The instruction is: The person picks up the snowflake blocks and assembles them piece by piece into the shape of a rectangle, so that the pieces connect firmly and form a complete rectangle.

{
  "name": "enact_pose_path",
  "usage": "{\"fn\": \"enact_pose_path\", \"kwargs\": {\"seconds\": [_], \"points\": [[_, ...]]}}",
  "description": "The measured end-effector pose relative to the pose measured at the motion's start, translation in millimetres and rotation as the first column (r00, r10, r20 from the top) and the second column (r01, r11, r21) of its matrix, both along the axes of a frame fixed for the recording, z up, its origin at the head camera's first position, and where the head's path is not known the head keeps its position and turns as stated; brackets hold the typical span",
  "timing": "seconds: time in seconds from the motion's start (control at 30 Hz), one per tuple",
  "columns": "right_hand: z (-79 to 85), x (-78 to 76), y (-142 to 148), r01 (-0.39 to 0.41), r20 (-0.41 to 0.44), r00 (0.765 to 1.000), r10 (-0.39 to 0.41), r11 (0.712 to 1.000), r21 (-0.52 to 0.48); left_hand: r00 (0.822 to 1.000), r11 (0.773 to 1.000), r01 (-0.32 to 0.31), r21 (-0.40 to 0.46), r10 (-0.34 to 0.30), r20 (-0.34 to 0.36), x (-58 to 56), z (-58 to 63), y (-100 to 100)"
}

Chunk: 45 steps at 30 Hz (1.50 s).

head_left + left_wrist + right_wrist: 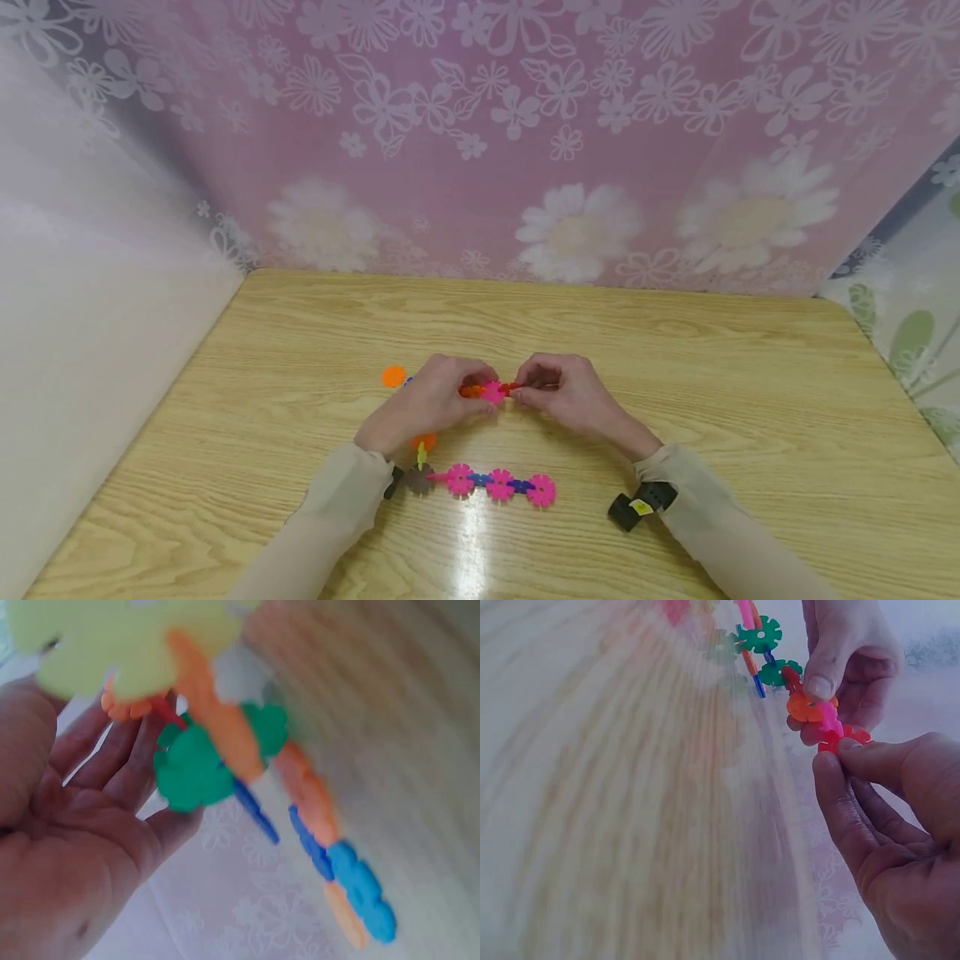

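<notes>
A chain of notched plastic discs stretches between my two hands above the table. My left hand [438,396] pinches an orange disc [805,707] of it between thumb and fingers. Beyond that comes a pink disc [492,392], and at the chain's end my right hand [567,393] pinches a red disc [831,742] by its edge. Green discs [759,634] and a blue one continue the chain on the left hand's far side. Up close in the left wrist view hang a pale yellow disc [112,645] and a green disc [191,769]. The left forearm hides part of the chain in the head view.
Linked pink discs [461,479], blue ones and a dark grey disc [420,478] lie on the wooden table [675,358] nearer the body. An orange disc [394,377] lies left of the left hand. A flowered pink curtain [450,167] borders the back.
</notes>
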State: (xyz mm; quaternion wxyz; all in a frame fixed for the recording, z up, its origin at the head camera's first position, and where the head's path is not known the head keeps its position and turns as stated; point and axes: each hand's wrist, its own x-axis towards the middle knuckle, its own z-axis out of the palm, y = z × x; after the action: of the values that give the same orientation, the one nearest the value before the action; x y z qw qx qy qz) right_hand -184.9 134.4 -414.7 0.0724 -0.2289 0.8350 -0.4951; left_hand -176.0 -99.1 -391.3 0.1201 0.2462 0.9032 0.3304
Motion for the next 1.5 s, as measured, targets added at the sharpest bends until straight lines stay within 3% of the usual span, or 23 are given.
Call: {"fn": "enact_pose_path", "kwargs": {"seconds": [0.17, 0.3, 0.43, 0.63, 1.03, 1.3, 1.37, 1.5], "points": [[-1.5, -1.2, 2, -0.001, 0.032, 0.999, 0.001, 1.000, 0.009, 0.998, 0.999, -0.032, 0.022, 0.031, 0.062, -3.8, 3.9, -17], [-1.7, -0.4, 5, -0.010, 0.054, 0.998, 0.010, 1.000, 0.002, 0.996, 0.996, -0.078, 0.031, 0.077, 0.046, -9.5, 8.9, -44], [-0.7, 1.0, 7, -0.023, 0.056, 0.998, 0.022, 1.000, 0.014, 0.992, 0.991, -0.127, -0.036, 0.127, -0.003, -12.9, 8.8, -74], [-2.0, 2.8, 14, -0.027, 0.046, 0.999, 0.024, 0.998, 0.048, 0.978, 0.970, -0.188, -0.152, 0.199, 0.059, -11.7, 6.8, -101], [-5.3, 3.3, 18, -0.061, 0.084, 0.995, 0.054, 0.995, 0.075, 0.984, 0.961, -0.153, -0.231, 0.170, 0.055, -22.5, 1.9, -105], [-4.4, 2.9, 20, -0.093, 0.089, 0.993, 0.084, 0.990, 0.105, 0.951, 0.949, -0.204, -0.239, 0.250, 0.181, -30.4, 3.7, -108], [-4.2, 2.8, 20, -0.102, 0.084, 0.992, 0.093, 0.988, 0.115, 0.954, 0.955, -0.198, -0.222, 0.240, 0.181, -30.2, 3.6, -108], [-2.4, 3.3, 21, -0.096, 0.049, 0.995, 0.090, 0.983, 0.154, 0.969, 0.976, -0.188, -0.107, 0.202, 0.141, -26.9, 2.0, -104]]}}
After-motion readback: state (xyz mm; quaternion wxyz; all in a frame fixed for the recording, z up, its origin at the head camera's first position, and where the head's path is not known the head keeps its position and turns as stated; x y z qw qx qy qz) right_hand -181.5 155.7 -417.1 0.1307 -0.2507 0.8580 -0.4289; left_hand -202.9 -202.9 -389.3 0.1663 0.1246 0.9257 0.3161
